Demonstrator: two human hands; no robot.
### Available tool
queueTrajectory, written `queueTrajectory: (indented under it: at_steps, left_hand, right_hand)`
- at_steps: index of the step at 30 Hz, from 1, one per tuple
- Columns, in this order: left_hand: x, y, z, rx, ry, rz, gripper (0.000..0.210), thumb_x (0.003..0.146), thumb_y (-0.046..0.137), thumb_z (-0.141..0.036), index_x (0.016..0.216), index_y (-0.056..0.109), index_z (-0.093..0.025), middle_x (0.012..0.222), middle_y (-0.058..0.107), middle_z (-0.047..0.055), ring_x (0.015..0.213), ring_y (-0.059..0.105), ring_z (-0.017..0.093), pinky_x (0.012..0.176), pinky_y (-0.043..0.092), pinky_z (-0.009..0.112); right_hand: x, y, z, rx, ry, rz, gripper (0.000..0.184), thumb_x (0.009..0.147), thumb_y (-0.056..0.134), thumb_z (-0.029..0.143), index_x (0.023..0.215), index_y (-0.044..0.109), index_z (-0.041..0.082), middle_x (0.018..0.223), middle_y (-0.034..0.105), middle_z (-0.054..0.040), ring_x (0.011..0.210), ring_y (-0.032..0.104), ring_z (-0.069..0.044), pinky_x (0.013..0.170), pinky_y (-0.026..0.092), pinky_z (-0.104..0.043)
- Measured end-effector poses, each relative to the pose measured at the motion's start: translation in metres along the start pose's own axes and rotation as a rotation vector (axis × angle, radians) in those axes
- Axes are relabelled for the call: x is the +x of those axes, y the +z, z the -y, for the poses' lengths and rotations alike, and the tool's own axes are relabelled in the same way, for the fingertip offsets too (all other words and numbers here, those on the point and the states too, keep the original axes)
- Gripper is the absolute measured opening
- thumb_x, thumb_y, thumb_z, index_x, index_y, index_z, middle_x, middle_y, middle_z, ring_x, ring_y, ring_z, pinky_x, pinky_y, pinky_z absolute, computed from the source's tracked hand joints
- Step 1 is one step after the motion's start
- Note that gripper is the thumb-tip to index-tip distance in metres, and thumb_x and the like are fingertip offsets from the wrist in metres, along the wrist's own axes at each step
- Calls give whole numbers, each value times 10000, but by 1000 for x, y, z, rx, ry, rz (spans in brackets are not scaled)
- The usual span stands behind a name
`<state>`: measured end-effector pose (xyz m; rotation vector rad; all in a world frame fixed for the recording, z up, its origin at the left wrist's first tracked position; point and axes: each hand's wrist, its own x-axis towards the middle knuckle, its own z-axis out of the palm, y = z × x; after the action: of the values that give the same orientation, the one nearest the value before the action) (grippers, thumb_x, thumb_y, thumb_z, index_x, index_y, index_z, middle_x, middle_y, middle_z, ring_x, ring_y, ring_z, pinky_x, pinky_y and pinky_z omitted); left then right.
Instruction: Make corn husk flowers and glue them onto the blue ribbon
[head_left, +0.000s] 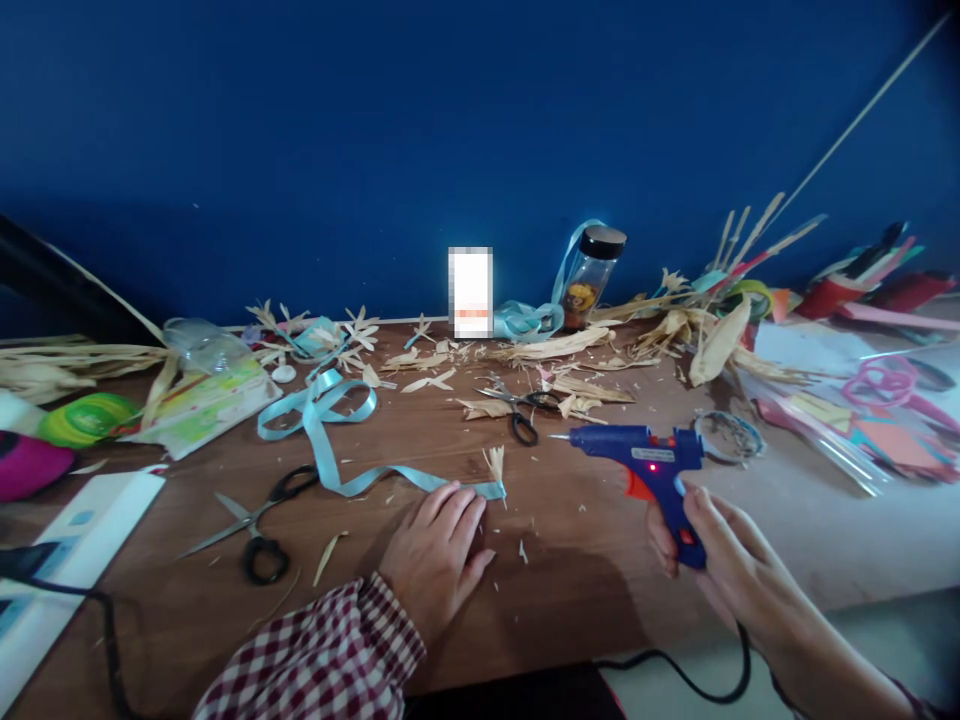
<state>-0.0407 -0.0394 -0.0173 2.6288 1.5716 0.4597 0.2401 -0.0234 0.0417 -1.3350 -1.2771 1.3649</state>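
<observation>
My right hand (pixel 716 545) is wrapped round the handle of a blue glue gun (pixel 637 445), whose red light is lit and whose nozzle points left. Flat on the brown table lies my left hand (pixel 442 550), its fingertips on the end of a light blue ribbon (pixel 405 478). At that end, a small tuft of dried husk (pixel 495 462) sticks up from the ribbon. The rest of the ribbon curls away to the back left. Open black-handled scissors (pixel 259 525) lie to the left of my left hand.
A second pair of scissors (pixel 525 405) lies behind the glue gun. Dried husks (pixel 720 340), a lidded jar (pixel 592 275), a tape ring (pixel 727 437) and pink scissors (pixel 885 385) stand or lie around. A white power strip (pixel 112 520) is at left. The glue gun's cord trails toward me.
</observation>
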Motion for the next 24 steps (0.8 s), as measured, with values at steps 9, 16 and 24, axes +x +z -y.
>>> queueTrajectory:
  at_steps: [9, 16, 24]
  left_hand:
    - [0, -2, 0, -21, -10, 15, 428, 834, 510, -333, 1216, 505, -140, 1200, 561, 124, 1118, 476, 272, 936, 419, 446]
    - [0, -2, -1, -5, -10, 29, 425, 818, 533, -319, 1189, 517, -113, 1190, 565, 121, 1109, 474, 287, 925, 427, 448]
    - [-1, -1, 0, -11, -13, 34, 430, 837, 509, -343, 1216, 495, -140, 1219, 550, 109, 1121, 463, 279, 957, 388, 458]
  right_hand:
    - [-7, 5, 2, -381, -114, 214, 375, 921, 328, 464, 693, 485, 211, 565, 475, 11, 502, 426, -128, 495, 343, -249]
    - [-5, 20, 4, -575, -82, 332, 318, 926, 358, 398, 713, 476, 194, 589, 469, 23, 532, 434, -118, 511, 329, -236]
    - [2, 27, -4, -643, -111, 347, 264, 902, 422, 357, 710, 499, 193, 569, 490, 33, 506, 426, -113, 485, 312, -222]
